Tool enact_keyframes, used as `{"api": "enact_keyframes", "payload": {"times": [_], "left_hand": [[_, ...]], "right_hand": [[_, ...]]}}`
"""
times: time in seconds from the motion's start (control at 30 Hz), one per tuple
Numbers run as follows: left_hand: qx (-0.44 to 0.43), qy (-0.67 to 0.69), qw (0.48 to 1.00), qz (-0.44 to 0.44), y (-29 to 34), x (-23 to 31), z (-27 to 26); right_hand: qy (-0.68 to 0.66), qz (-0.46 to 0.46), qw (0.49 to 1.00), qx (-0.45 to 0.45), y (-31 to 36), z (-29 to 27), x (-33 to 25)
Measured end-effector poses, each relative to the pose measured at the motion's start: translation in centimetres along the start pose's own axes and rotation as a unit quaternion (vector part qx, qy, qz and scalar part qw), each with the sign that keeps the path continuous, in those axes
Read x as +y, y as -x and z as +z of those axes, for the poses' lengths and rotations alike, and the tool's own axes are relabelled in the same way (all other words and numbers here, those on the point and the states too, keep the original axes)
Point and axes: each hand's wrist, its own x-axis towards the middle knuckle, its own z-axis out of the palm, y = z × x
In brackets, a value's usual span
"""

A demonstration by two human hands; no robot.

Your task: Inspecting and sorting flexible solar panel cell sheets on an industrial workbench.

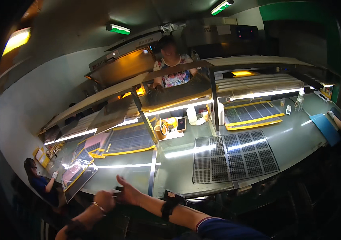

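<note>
– Worktop (pixel 174 173) spans mid-frame, strip lights above. What's on it?
– Black grid sheets (pixel 247 158) rt of ctr; yellow-edged sheets (pixel 129 139) left of ctr; brown tape roll (pixel 163 129) btwn, nr mid-frame.
– And the hands?
– Lower frame, left of ctr, close together. L hand (pixel 104 201) curled; R hand (pixel 131 195) thumb up, fingers partly hidden. Small dark thing (pixel 117 190) btwn them; can't tell which grips it.

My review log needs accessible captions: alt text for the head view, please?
The person's left hand and right hand are close together by a bench, a small dark item between them, its kind unclear. Dark gridded sheets lie on the bench at right; co-workers are behind it and at both ends.
</note>
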Motion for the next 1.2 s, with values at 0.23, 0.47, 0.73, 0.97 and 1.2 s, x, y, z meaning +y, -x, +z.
{"api": "enact_keyframes", "payload": {"times": [0.23, 0.47, 0.73, 0.97, 1.2], "left_hand": [[0.014, 0.099, 0.992, 0.082, -1.4, 4.7, 3.2], [-0.020, 0.104, 0.981, 0.164, -7.6, 9.9, 7.4], [-0.026, 0.194, 0.957, 0.217, -11.3, 13.5, 10.0], [-0.025, 0.285, 0.937, 0.200, -14.1, 15.0, 13.1], [0.059, 0.417, 0.899, 0.116, -16.1, 16.1, 12.3]], "right_hand": [[0.069, -0.246, 0.965, 0.061, 4.3, -2.8, 2.1], [-0.010, -0.238, 0.971, -0.011, 7.2, -7.8, 0.8], [0.019, -0.277, 0.960, 0.022, 11.6, -10.6, 1.0], [-0.027, -0.333, 0.933, 0.133, 12.7, -12.6, -0.1], [0.143, -0.351, 0.868, 0.319, 12.7, -18.9, -3.5]]}}
